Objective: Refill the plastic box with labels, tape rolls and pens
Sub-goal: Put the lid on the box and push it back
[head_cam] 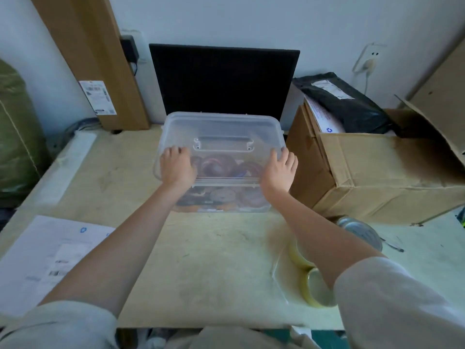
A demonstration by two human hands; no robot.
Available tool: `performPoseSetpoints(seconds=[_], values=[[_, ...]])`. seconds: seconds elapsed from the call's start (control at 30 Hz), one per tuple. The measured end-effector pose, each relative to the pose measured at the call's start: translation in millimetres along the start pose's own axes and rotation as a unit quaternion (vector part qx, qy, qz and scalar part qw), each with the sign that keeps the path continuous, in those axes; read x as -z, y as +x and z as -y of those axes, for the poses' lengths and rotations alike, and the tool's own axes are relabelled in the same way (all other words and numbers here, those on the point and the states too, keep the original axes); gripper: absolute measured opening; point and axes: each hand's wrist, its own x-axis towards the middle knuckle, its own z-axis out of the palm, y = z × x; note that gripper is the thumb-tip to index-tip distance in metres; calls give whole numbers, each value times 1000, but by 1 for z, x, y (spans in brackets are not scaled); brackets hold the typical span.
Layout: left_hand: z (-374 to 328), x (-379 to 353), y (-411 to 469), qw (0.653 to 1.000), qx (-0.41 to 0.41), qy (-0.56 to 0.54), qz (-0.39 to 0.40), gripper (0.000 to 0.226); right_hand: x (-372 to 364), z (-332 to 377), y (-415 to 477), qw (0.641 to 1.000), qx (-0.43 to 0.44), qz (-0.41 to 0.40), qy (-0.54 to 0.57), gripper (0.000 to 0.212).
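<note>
A clear plastic box [221,197] sits on the worktop [208,260] toward its far edge, just in front of a dark monitor [224,81]. Its see-through lid [221,132] is tilted, the far edge raised, with a handle [222,143] moulded into the top. Both hands hold the lid near its front edge: the left hand [177,167] lies on the front left part with fingers curled onto the top, and the right hand [279,172] grips the front right corner with fingers spread over the edge. Through the plastic, brown tape rolls [226,195] show inside the box, packed close together.

Near the right forearm, 2 yellowish tape rolls [314,285] lie on the worktop, and a silvery roll [362,233] lies just beyond them. A pen [392,245] lies beside that roll. A sheet of labels [50,258] rests at the front left of the worktop. An open cardboard box [377,172] stands right of the plastic box, holding a black mailing bag [344,104].
</note>
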Motion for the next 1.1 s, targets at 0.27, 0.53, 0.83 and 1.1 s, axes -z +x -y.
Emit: performPoseSetpoints(seconds=[0.27,0.53,0.83,1.1], values=[[-28,-21,-15,990,-134,-49,8,30,-8,61,-22,991,101,32,83,33],[-27,-27,-13,990,-135,-44,-22,26,-3,65,-7,990,138,-24,19,32],[-28,-37,-7,981,-177,-13,-80,29,-32,66,8,976,125,-166,67,36],[-29,-37,-11,980,-170,-39,-96,30,-33,61,-2,959,151,-174,166,42]])
